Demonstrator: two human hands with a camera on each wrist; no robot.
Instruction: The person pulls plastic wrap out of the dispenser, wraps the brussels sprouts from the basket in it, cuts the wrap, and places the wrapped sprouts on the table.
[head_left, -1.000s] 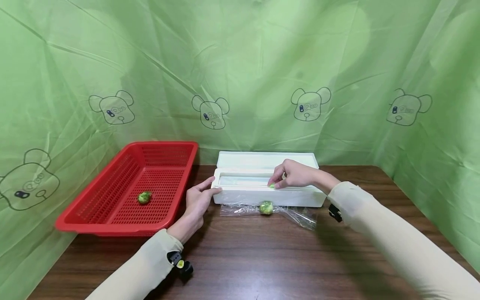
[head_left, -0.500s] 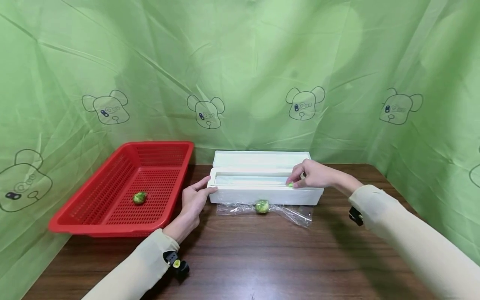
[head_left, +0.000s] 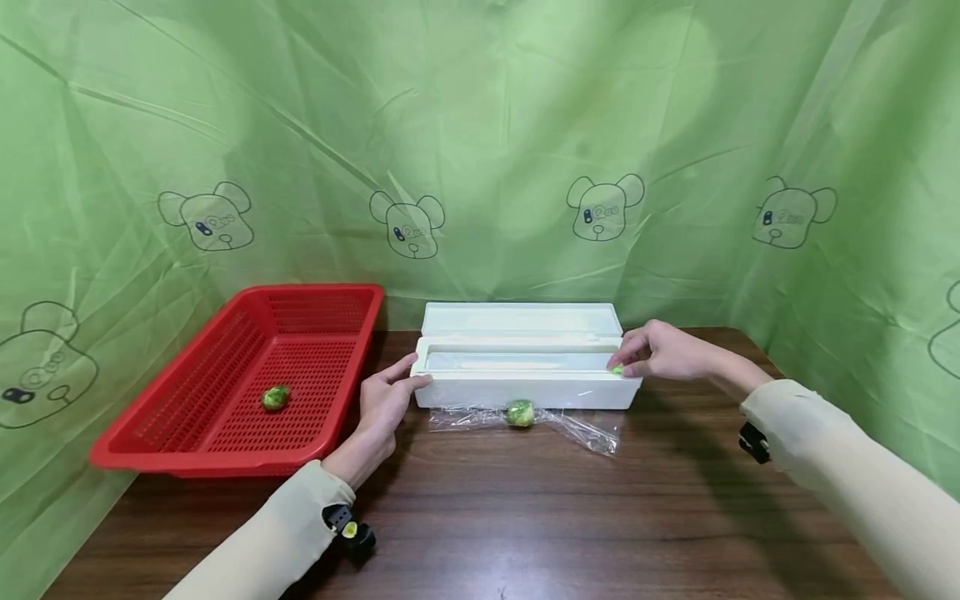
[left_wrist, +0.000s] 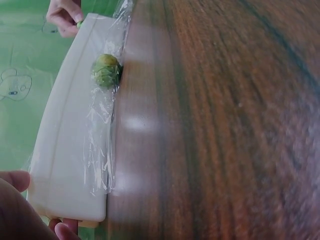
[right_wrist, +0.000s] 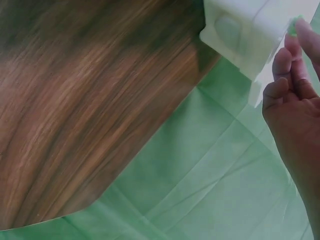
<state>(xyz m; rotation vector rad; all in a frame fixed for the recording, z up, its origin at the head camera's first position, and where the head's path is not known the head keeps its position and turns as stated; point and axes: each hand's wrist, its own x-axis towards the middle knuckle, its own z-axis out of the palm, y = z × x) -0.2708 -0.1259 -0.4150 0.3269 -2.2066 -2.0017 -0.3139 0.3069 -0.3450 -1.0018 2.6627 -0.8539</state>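
A white plastic-wrap dispenser box (head_left: 480, 393) stands on the table with its lid (head_left: 517, 318) raised at the back. My left hand (head_left: 385, 406) grips the box's left end, thumb at the front edge. At the right end, my right hand (head_left: 663, 350) pinches a small green slide cutter (head_left: 617, 369) on the front rail; the right wrist view shows thumb and fingertips around the green cutter (right_wrist: 293, 27). Clear plastic wrap (head_left: 588, 429) hangs down the front onto the table. A Brussels sprout (head_left: 520, 412) sits at the wrap against the box front, also seen in the left wrist view.
To the left stands a red perforated basket (head_left: 202, 462) with one Brussels sprout (head_left: 275, 397) inside. The brown wooden table (head_left: 510, 517) extends in front of the box. A green curtain (head_left: 495, 125) rises behind and at both sides.
My right hand has slid the green cutter rightward along the rail, from past the middle to the box's right end. My left hand keeps its grip on the left end.
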